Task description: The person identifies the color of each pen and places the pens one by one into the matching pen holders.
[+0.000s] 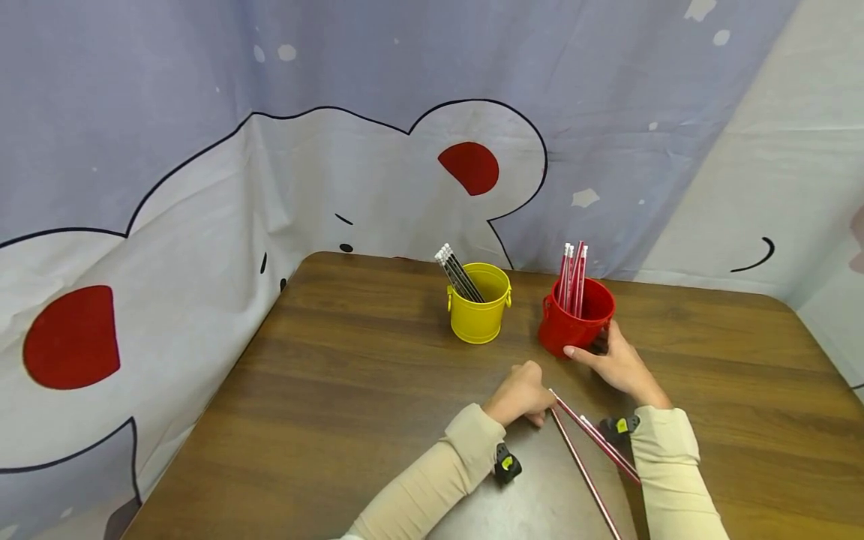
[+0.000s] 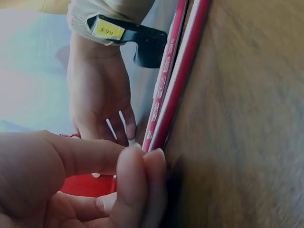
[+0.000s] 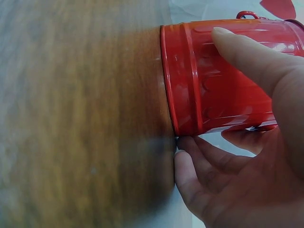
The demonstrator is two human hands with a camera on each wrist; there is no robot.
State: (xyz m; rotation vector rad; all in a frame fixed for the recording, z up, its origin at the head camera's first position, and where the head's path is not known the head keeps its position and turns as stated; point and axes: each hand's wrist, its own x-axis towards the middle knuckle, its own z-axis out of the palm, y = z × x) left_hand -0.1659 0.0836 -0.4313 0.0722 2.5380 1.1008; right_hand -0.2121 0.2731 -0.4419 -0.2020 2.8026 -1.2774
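Observation:
My left hand (image 1: 523, 394) is low over the table and pinches the end of a red pencil (image 1: 583, 469) between its fingertips. Another red pencil (image 1: 594, 433) lies close beside it, and a further one partly overlaps that. In the left wrist view, two red pencils (image 2: 178, 71) run up from the fingertips. My right hand (image 1: 624, 365) holds a small red bucket (image 1: 570, 332) low on its side, thumb in front and fingers round the right. The bucket stands on the table with several red pencils (image 1: 572, 281) upright in it, white erasers on top.
To the left of the red bucket stands a yellow bucket (image 1: 475, 321) with side handles. Several black-patterned pencils (image 1: 460, 274) lean out of it to the left. A patterned cloth (image 1: 378, 172) hangs behind the brown wooden table (image 1: 358, 360).

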